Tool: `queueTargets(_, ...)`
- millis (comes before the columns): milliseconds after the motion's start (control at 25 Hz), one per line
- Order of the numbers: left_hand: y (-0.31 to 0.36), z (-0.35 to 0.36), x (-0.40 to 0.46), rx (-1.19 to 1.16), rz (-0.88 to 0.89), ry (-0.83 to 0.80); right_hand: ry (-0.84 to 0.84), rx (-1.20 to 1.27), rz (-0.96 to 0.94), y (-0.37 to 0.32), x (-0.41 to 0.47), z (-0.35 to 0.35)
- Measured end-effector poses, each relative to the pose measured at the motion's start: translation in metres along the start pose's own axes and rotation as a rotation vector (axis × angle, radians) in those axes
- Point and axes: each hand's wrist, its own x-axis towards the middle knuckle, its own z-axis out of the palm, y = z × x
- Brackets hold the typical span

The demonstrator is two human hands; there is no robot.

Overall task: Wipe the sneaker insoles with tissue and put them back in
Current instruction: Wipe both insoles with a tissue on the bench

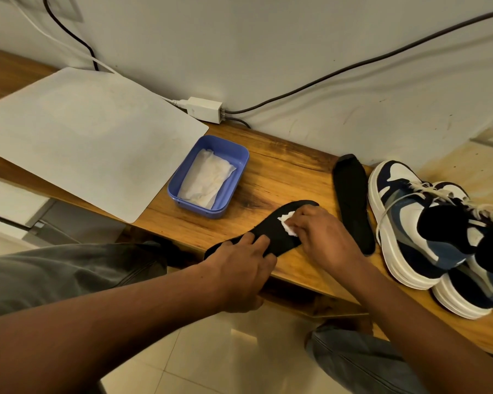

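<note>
- While left hand [244, 258] grips the near end of the insole [271, 231], its long axis runs away rightward.
- Right hand [315, 231] pinches tissue [288, 224] against it, apparently mid-length.
- Second insole [352, 200] lies beyond, beside sneakers [416, 223].

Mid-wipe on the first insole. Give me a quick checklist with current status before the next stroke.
1. Left hand grips the heel end of the insole: ok.
2. Right hand holds the tissue wad on the insole: ok.
3. Insole supported by the bench: not ok, heel end overhangs the edge.
4. Spare tissue in the blue tray: ok.
5. Second insole lying beside the sneakers: ok.
6. Insole surface clean: cannot tell.
</note>
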Motion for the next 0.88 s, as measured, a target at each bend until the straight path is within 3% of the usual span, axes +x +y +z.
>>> queueTargets(200,0.0,0.001,0.0,0.005,0.002,-0.002,0.091,-0.084,0.166,0.023,0.016,-0.005)
queueTargets(400,0.001,0.001,-0.001,-0.006,0.0,0.02,0.018,-0.036,-0.037,0.0,0.01,0.005)
queueTargets(600,-0.001,0.001,0.0,-0.003,0.007,0.014,0.109,0.009,0.194,0.037,0.016,-0.013)
queueTargets(720,-0.001,0.0,0.0,0.006,0.008,0.016,0.127,0.202,0.107,0.015,0.004,-0.008)
queueTargets(880,-0.005,-0.003,0.0,0.004,0.019,0.025,0.078,0.136,0.053,0.011,-0.002,-0.005)
